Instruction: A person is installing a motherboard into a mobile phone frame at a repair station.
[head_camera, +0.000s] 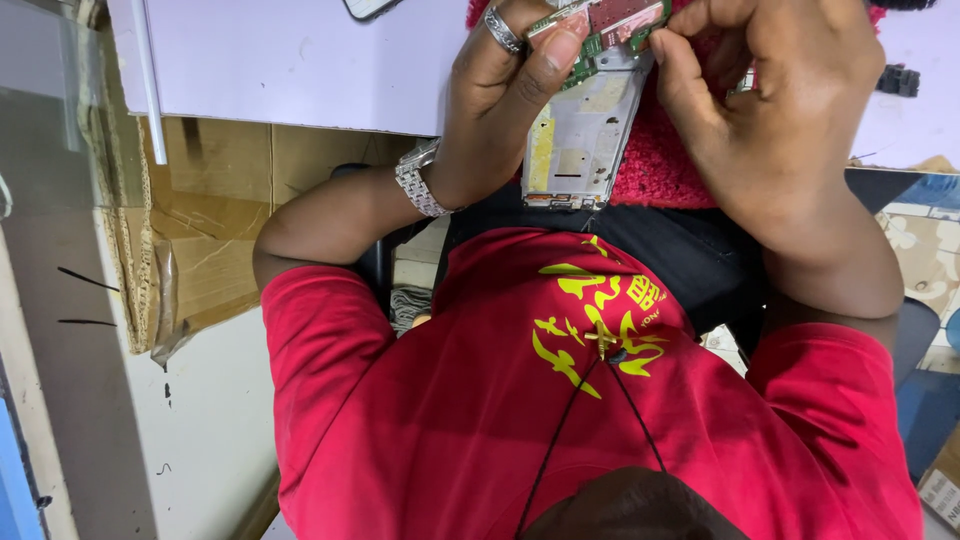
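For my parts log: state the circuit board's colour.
Green circuit board, with a reddish patch on top; head view.

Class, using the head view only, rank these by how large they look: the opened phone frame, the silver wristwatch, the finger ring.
1. opened phone frame, largest, though fingers hide its top.
2. silver wristwatch on the left hand.
3. finger ring, smallest.
All lie at similar distance, so the order seems safe.

Opened silver phone frame (585, 130) with green circuit board (600, 30).

Bright, even indoor light fell across the frame; colours stayed vivid. Soft shadows sat beneath the forearms at centre. Left edge looked hazy and washed, bottom centre blurred.
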